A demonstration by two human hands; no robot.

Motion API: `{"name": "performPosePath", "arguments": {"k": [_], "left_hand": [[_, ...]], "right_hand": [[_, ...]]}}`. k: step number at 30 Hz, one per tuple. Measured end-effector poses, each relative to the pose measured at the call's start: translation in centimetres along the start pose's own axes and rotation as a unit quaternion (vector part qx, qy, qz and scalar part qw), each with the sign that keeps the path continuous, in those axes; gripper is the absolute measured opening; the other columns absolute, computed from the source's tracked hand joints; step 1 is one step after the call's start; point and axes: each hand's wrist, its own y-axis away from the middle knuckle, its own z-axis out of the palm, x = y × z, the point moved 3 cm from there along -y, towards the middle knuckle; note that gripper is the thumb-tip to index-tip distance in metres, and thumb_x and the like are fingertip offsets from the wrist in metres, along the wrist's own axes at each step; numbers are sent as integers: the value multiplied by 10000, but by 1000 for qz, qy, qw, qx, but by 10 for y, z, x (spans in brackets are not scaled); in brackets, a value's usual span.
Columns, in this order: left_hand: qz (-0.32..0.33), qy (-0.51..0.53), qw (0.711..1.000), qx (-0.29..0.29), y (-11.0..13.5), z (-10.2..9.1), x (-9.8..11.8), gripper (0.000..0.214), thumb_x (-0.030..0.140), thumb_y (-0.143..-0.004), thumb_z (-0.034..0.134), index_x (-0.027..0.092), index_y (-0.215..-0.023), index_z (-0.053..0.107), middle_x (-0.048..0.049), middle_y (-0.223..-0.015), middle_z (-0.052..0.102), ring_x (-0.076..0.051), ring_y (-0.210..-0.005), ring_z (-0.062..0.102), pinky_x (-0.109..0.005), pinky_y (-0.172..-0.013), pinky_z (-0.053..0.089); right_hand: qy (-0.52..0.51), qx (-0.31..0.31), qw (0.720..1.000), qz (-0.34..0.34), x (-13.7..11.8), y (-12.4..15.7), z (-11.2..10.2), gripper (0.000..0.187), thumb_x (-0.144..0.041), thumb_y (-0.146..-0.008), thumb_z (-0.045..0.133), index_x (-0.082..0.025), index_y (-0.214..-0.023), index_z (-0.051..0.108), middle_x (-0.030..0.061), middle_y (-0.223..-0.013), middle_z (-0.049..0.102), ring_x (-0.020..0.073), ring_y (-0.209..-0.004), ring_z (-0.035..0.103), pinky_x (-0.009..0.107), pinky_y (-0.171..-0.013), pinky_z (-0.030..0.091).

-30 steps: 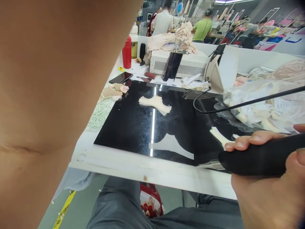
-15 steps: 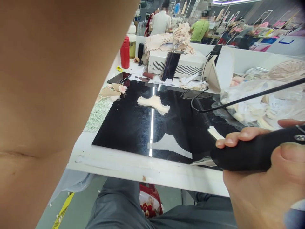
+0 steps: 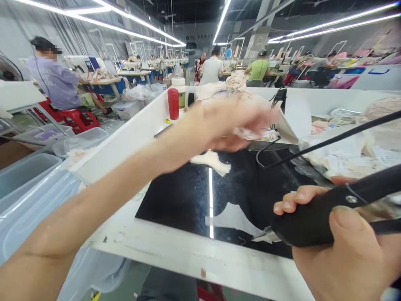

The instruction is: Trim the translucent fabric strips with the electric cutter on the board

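Observation:
My left hand (image 3: 238,123) is blurred by motion, reaching across the far side of the black board (image 3: 178,205); whether it holds anything I cannot tell. Below it lies a stack of cream curved fabric pieces (image 3: 214,162). My right hand (image 3: 347,246) is wrapped around a black-handled tool (image 3: 307,221) with a pointed metal tip (image 3: 265,236), at the board's front right. Close to that tip, a flat grey-white curved piece (image 3: 233,219) lies on the board.
A red bottle (image 3: 173,103) and a white-lidded jar (image 3: 178,85) stand at the back left. Clear bags with pale pieces (image 3: 351,154) fill the right side, under a thin black rod (image 3: 326,138). Clear plastic bins (image 3: 31,175) stand left. Several people work at machines beyond.
My left arm has swung away from close in front of the camera and out over the board. The view has tilted up. My right hand keeps its hold on the black-handled tool.

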Motion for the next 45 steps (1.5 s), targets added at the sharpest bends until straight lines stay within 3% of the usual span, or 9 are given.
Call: {"name": "performPosePath", "arguments": {"k": [2,5,8,11,18,24,33,38,45], "left_hand": [[-13,-23,999,30,24,11,-19,311,344,-1062,529,124,-1094,747,33,-923,711,-124,-874,677,-243,-808,509],[-53,-144,988,34,70,45,-60,106,277,-973,729,190,-1029,748,8,-949,705,-146,-859,660,-257,-773,520],[-74,-218,973,23,101,75,-89,253,307,-942,812,220,-1162,727,-23,-1091,699,-204,-1023,654,-328,-895,526],[-63,-258,963,47,110,89,-99,344,335,-904,865,218,-1192,717,-32,-1123,686,-225,-1011,639,-370,-895,503],[4,-246,964,98,104,100,-98,179,213,-889,859,227,-979,705,18,-1013,670,-187,-938,619,-341,-840,432],[18,-234,966,112,104,103,-98,201,165,-868,863,224,-946,688,30,-995,672,-175,-914,612,-332,-815,415],[44,-257,960,100,107,102,-96,174,208,-916,837,213,-968,671,19,-1026,700,-189,-924,636,-347,-812,470],[83,-284,951,90,115,98,-92,25,219,-1044,669,208,-1031,688,1,-1103,729,-192,-984,663,-361,-879,538],[150,-352,918,104,127,95,-83,185,255,-1106,556,200,-1176,719,-39,-1175,760,-209,-1029,693,-375,-918,595]], "right_hand": [[-11,-12,1000,4,4,2,7,392,-225,-635,802,-244,-1011,697,-8,-681,665,212,-554,613,361,-466,573],[-28,-34,999,4,10,5,21,351,-233,-668,794,-242,-999,677,-20,-666,666,198,-533,611,339,-472,573],[-47,-60,997,-5,17,9,36,369,-275,-693,843,-239,-1016,669,-24,-674,671,188,-540,609,322,-484,571],[-54,-76,996,-5,25,16,44,407,-367,-743,889,-245,-1060,664,-22,-720,683,188,-583,623,323,-531,582],[-47,-102,994,-13,31,23,49,427,-436,-818,888,-266,-1126,647,-35,-769,670,191,-627,625,346,-592,576],[-44,-115,992,-21,35,26,50,440,-468,-847,883,-267,-1147,631,-35,-789,661,192,-637,627,350,-591,571],[-59,-132,989,-25,41,35,52,445,-441,-885,874,-261,-1197,612,-20,-815,663,185,-630,635,328,-549,579],[-55,-137,989,-28,43,36,52,415,-425,-898,865,-269,-1192,617,-25,-822,667,180,-636,632,325,-561,581],[-46,-138,989,-27,43,34,51,418,-437,-891,869,-270,-1193,633,-25,-837,664,188,-658,635,358,-623,580]]}}
